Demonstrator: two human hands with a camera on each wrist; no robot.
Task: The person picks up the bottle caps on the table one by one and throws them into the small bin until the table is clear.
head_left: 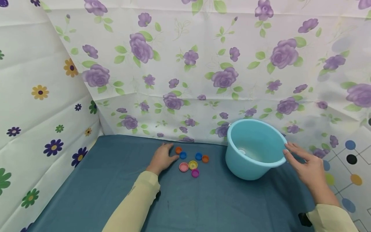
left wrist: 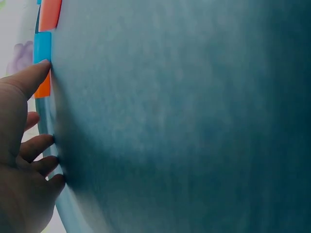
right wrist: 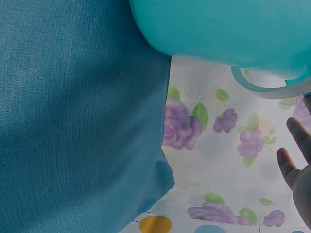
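Observation:
My left hand (head_left: 162, 158) rests on the cloth at the left of a group of small round plastic caps, its fingers spread. In the left wrist view, the thumb (left wrist: 38, 75) overlaps the edge of a blue cap (left wrist: 43, 44), with an orange cap (left wrist: 43, 88) just beside it. Close by lie a pink cap (head_left: 184, 167), a yellow cap (head_left: 193, 165), a purple cap (head_left: 195, 173), and a second blue and orange pair. My right hand (head_left: 310, 169) has its fingers extended, fingertips right at the rim of a light blue bucket (head_left: 246, 167) that stands upright.
Blue-grey cloth (head_left: 185, 206) covers the table. A white sheet with purple flowers (head_left: 174, 64) hangs behind its far edge, and another flowered sheet (head_left: 43, 112) runs along the left. The bucket stands near the back right.

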